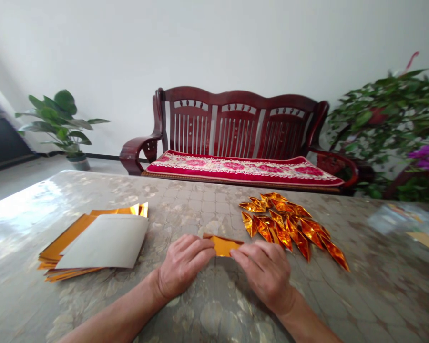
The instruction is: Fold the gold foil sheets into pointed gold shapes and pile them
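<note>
Gold paper (225, 247) is folded; left grip (186, 261) and right grip (266, 270) pinch its ends.

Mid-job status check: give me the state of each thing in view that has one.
Small gold foil paper: partly folded, held at both ends.
Left hand: closed on its left end.
Right hand: closed on its right end.
Gold-and-white paper sheets: unfolded, stacked unevenly.
Pointed gold foil pieces: folded, grouped together.
Clear plastic wrapping: crumpled.
Red floral seat cloth: spread out.
</note>
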Motion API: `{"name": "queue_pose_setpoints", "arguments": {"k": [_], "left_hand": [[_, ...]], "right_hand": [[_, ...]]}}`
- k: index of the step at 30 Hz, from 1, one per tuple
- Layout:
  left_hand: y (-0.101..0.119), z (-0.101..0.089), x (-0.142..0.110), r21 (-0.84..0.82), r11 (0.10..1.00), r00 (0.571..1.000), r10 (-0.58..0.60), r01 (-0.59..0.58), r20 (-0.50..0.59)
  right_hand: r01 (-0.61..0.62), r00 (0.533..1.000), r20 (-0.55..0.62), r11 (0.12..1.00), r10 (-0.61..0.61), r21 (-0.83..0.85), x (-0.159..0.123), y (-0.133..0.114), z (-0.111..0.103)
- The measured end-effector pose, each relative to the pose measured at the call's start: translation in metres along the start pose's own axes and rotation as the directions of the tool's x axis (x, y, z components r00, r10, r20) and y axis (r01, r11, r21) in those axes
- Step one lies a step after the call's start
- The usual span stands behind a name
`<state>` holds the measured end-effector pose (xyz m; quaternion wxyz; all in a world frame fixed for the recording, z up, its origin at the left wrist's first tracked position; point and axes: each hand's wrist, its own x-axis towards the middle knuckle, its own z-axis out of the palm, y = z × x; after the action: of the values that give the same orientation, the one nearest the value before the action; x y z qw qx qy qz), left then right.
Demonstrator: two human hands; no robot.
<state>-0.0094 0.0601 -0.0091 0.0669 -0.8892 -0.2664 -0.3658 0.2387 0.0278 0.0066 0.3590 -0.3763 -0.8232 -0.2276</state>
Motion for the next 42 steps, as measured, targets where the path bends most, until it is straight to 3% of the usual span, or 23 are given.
{"name": "queue_pose_setpoints", "arguments": {"k": [3, 6, 11, 14, 19, 31, 38, 42], "left_hand": [[-0.002, -0.002, -0.003, -0.025, 0.998, 0.997, 0.053, -0.054, -0.05], [-0.003, 0.0, -0.001, -0.051, 0.999, 0.999, -0.003, 0.001, -0.041], [-0.001, 0.007, 0.004, 0.054, 0.983, 0.971, -0.184, 0.178, 0.155], [0.0, 0.011, 0.005, 0.135, 0.971, 0.937, -0.226, 0.196, 0.268], [-0.002, 0.017, 0.007, 0.13, 0.972, 0.894, -0.232, 0.197, 0.384], [-0.008, 0.024, 0.018, -0.027, 0.827, 0.768, -0.508, 0.561, 0.391], [-0.009, 0.025, 0.022, 0.001, 0.776, 0.702, -0.572, 0.631, 0.425], [-0.008, 0.025, 0.023, 0.024, 0.774, 0.689, -0.577, 0.632, 0.438]], "right_hand": [[0.051, 0.998, -0.047, 0.999, -0.05, 0.01, -0.001, 0.001, -0.004], [0.034, 0.999, -0.03, 0.999, -0.034, 0.0, 0.0, 0.002, -0.002], [-0.082, 0.988, 0.128, 0.996, 0.085, -0.031, 0.0, 0.002, 0.012], [-0.131, 0.964, 0.232, 0.991, 0.13, -0.011, -0.002, 0.0, 0.019], [-0.213, 0.924, 0.33, 0.977, 0.193, 0.024, -0.007, 0.001, 0.027], [-0.426, 0.824, 0.452, 0.899, 0.341, 0.099, -0.002, 0.007, 0.037], [-0.449, 0.805, 0.47, 0.889, 0.361, 0.086, -0.001, 0.01, 0.041], [-0.465, 0.795, 0.473, 0.882, 0.38, 0.074, -0.001, 0.012, 0.042]]}}
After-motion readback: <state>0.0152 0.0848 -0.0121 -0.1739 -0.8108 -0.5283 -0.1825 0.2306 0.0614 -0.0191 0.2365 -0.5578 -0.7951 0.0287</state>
